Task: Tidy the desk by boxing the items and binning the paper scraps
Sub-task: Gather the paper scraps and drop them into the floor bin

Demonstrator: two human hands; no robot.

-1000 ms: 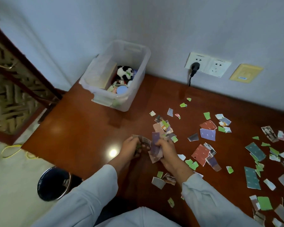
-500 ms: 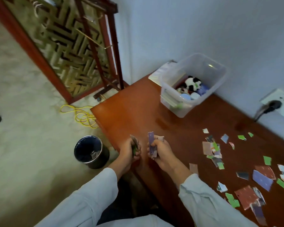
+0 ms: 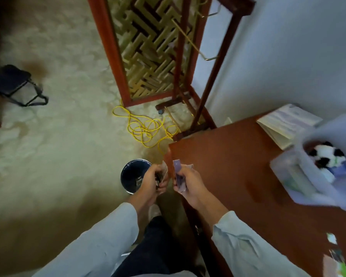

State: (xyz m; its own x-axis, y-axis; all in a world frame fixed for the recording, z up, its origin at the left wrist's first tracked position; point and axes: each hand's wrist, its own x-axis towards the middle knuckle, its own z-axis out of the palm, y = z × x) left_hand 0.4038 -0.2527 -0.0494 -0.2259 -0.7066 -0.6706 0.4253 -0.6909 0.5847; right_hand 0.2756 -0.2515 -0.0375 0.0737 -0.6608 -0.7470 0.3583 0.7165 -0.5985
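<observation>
My left hand (image 3: 153,182) is closed around a small bunch of paper scraps (image 3: 164,168), right beside the black round bin (image 3: 131,174) on the floor. My right hand (image 3: 190,184) grips a purple-topped stack of scraps (image 3: 177,173), just past the desk's left corner. The brown desk (image 3: 228,166) carries a clear plastic box (image 3: 300,176) at the right, blurred, with a panda plush (image 3: 326,154) and other items inside. A few more scraps (image 3: 336,256) lie at the desk's lower right.
A white lid or booklet (image 3: 286,124) lies behind the box. A yellow cable (image 3: 146,126) is coiled on the carpet by a red-framed lattice screen (image 3: 148,47) and a wooden stand (image 3: 204,96). A dark folding stool (image 3: 12,84) stands far left. My legs are below the hands.
My view has swung left from the scrap-covered desk toward the floor. Both hands, still holding scraps, have moved off the desk's edge to beside the bin.
</observation>
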